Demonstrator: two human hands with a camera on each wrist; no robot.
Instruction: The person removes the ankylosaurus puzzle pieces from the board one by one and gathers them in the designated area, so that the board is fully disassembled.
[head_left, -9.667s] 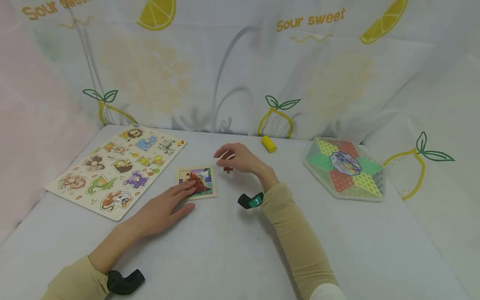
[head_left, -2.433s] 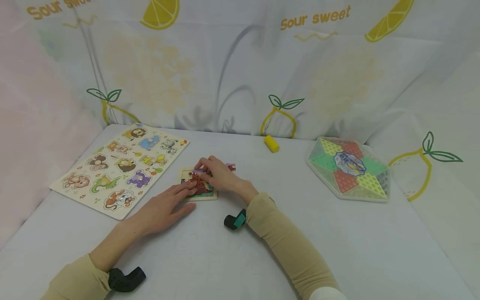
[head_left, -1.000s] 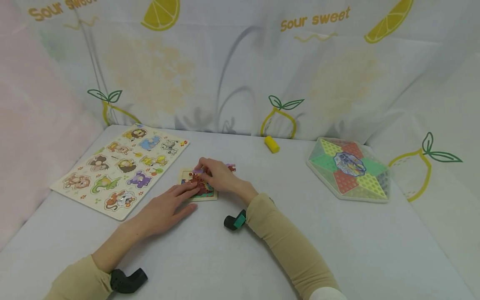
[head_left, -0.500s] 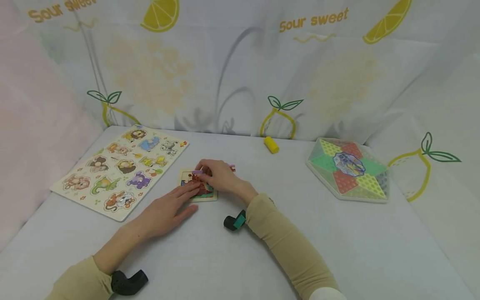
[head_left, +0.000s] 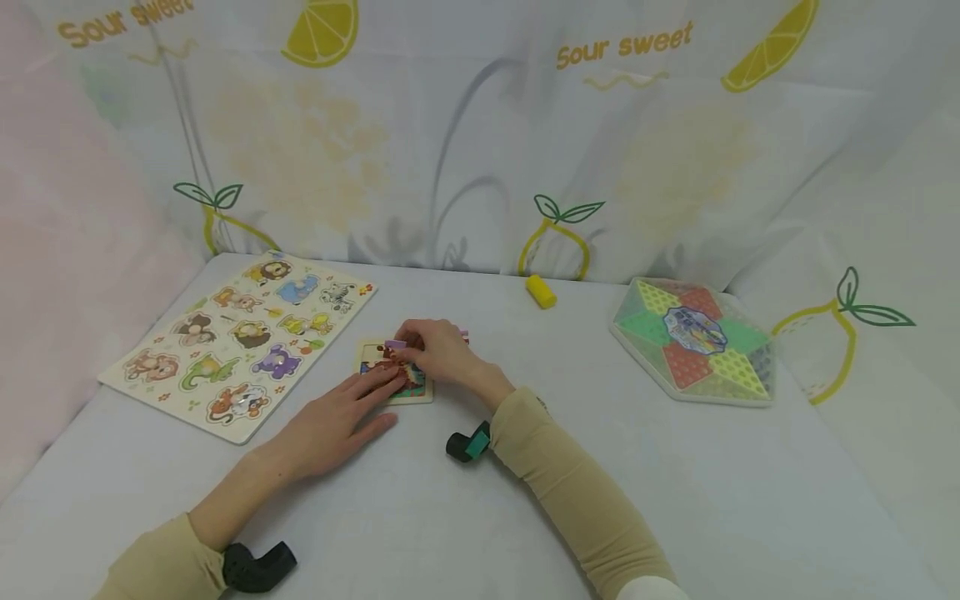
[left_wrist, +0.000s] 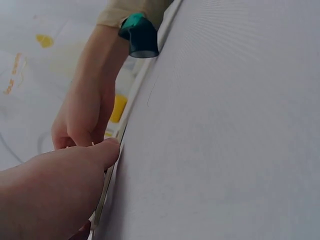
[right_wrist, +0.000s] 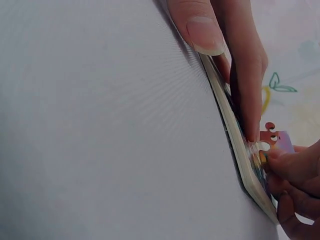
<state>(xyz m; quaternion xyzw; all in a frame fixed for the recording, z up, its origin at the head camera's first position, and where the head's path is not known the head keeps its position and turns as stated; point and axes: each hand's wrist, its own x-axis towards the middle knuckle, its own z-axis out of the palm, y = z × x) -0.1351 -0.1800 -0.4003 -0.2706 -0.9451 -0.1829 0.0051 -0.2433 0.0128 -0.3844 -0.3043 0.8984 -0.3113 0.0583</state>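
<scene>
A small square jigsaw puzzle (head_left: 411, 400) in a pale wooden frame lies mid-table, its picture dark red, blue and teal. My left hand (head_left: 322, 429) rests with straight fingers on its near left part. Over the upper right of the puzzle, my right hand (head_left: 442, 354) pinches a jigsaw piece (right_wrist: 285, 142) between thumb and fingers. That piece is purple and orange-red with a cartoon eye, and stands tilted up from the frame in the right wrist view. Another loose piece (head_left: 464, 335) shows just behind my right hand, mostly hidden by it.
A wooden animal peg board (head_left: 240, 346) lies to the left. Near the back curtain is a yellow cylinder (head_left: 541, 292). A clear hexagonal box (head_left: 693, 342) with coloured triangles sits at right. Each wrist carries a black camera mount (head_left: 258, 568).
Earlier my right hand hovered right of the puzzle; it has since come left over it, holding the jigsaw piece. During the last second the piece tips up a little while my left hand stays put.
</scene>
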